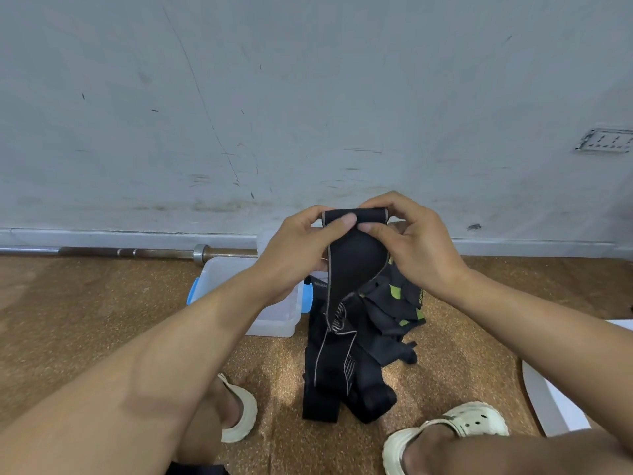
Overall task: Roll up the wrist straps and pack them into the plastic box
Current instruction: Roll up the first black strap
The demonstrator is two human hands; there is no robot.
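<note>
Both hands up in front of the wall, starting the roll on one black wrist strap (pixel 352 265): left hand (pixel 301 245) and right hand (pixel 411 241) each pinch the top end, thumbs pressed on the near face, other fingers curled over the back, so the first turn sits as a short tube betw. the two thumbs. Roll axis runs left-right, across the fingers; strap's long axis hangs straight down from it, tail trailing onto the pile of other straps (pixel 363 365) on the cork floor (pixel 102 337). So the rest of the strap lies below the fingers, and rolling likely means turning the tube downward along that length. Plastic box (pixel 274 320) sits open on the floor just left of the pile, under the left wrist, so the left hand is nearer for the drop-in. Barbell (pixel 137 252) lies along the floor's far edge, by the wall
</note>
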